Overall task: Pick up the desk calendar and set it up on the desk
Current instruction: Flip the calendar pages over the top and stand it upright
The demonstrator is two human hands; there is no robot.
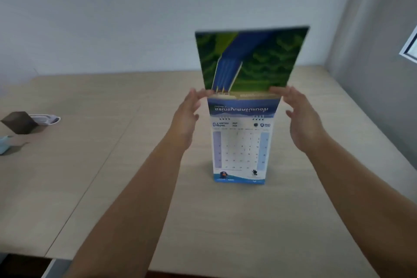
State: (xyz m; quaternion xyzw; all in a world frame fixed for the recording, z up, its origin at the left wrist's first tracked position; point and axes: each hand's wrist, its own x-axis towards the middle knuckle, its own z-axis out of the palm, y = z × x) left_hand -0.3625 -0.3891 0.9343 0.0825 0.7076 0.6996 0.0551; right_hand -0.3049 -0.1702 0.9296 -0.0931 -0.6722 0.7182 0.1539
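Observation:
The desk calendar (241,146) stands upright in the middle of the light wooden desk (112,187), its lower edge on the desktop. An April page with a date grid faces me, and a green and blue picture page sticks up above the binding. My left hand (187,117) touches the calendar's left edge at the binding with its fingertips. My right hand (300,117) touches the right edge at the same height, fingers spread. The frame is blurred, so how firmly either hand grips is unclear.
A dark brown block (19,122) with a white object (48,119) behind it lies at the desk's far left. A pale blue item (4,144) sits at the left edge. White walls close the back and right; a seam crosses the desk diagonally.

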